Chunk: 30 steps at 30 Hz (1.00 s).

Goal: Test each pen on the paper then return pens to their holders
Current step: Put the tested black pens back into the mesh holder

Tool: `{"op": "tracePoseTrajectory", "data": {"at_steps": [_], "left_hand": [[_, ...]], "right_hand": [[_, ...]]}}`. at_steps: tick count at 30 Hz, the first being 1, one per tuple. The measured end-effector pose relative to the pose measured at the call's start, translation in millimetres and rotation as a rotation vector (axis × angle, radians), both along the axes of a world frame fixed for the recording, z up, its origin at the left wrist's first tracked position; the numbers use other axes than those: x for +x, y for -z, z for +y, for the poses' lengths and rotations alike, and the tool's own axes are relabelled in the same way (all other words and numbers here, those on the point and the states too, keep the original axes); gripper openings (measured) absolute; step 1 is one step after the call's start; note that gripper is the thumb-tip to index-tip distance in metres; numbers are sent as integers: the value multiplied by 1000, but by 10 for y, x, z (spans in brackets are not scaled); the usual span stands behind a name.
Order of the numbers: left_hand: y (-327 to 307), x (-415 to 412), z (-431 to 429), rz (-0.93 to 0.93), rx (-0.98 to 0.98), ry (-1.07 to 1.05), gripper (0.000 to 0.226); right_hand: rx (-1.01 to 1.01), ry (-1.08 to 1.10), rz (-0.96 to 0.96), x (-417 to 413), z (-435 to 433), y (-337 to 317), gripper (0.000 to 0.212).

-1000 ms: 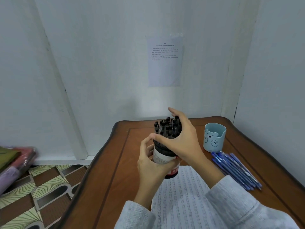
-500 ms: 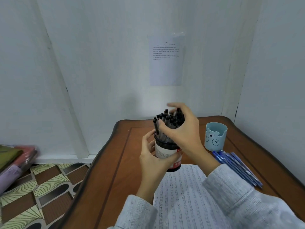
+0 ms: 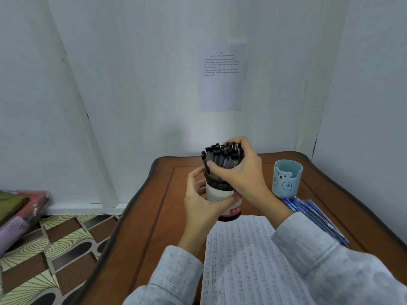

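Over the middle of the bench (image 3: 154, 216), the left hand (image 3: 202, 208) wrapped round the dark pen holder (image 3: 220, 195), upright at the far edge of the lined paper (image 3: 242, 260), while the right hand (image 3: 242, 172) curled over the black pens (image 3: 220, 156) standing in it, gripping the bunch; off to the right, the blue bear cup (image 3: 287, 179) stood with blue pens (image 3: 317, 219) lying loose just beside it

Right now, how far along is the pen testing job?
Looks done: the paper is covered in rows of marks, so much testing seems finished. In hand: the left hand holds the dark holder while the right hand grips the bundle of black pens standing in it. Left: the blue pens lie loose on the table beside the blue cup, which shows no pens sticking out.
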<state>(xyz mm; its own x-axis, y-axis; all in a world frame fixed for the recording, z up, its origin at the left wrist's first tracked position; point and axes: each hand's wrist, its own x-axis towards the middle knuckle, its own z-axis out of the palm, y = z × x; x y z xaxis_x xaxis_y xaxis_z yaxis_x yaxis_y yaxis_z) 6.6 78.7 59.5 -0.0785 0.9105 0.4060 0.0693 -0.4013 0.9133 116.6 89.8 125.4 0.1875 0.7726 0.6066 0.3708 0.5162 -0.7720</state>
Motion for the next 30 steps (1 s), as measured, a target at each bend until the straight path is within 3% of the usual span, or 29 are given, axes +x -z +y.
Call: {"op": "tracePoseTrajectory", "data": {"at_steps": [4,8,10,12,15,18,20,24,30], "left_hand": [[-97,15,87,-10,1,9,88],[-82,-2,252,-11,-34,-7,85],[23,-32,330,9,-58,-16,87],[144,-57,391,21,-76,-23,89],[305,-69,473,28,-91,-27,89],[435,-63,566,28,-113,-39,92],[510,-55,644,15,-127,-47,93],[630,-34,788,1,-136,-57,93],[708,-29,964,35,-118,-63,96]], "right_hand": [[65,-8,70,-13,91,-115,46],[-219,-210,-50,47,119,-166,98],[-327,-293,73,112,96,-164,90],[-347,-260,138,224,97,-58,62],[-407,-136,-144,462,98,307,32],[-547,-133,-475,650,12,782,25],[-572,-103,-586,737,-77,1075,30],[-644,-141,-743,794,-264,1378,62],[-647,-211,-840,857,-315,1383,70]]}}
